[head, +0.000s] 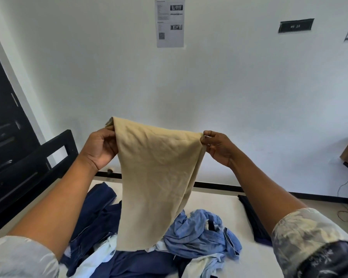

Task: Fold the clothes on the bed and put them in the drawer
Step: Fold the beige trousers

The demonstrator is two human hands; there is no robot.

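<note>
Hanging limp and creased above the middle of the bed [219,201], the tan cloth garment [159,177] looks light, soft and not slippery, best held as it is now, by its two top corners. The left hand [102,145] and right hand [217,146], set apart, each pinch one corner. The black wall label [296,26] seems to read "WS 14"; the print on the paper sheet [170,22] is too small to read.

tan cloth [157,177] aloft between left hand [101,149] and right hand [219,146], above heaped blue clothes [201,235]
</note>
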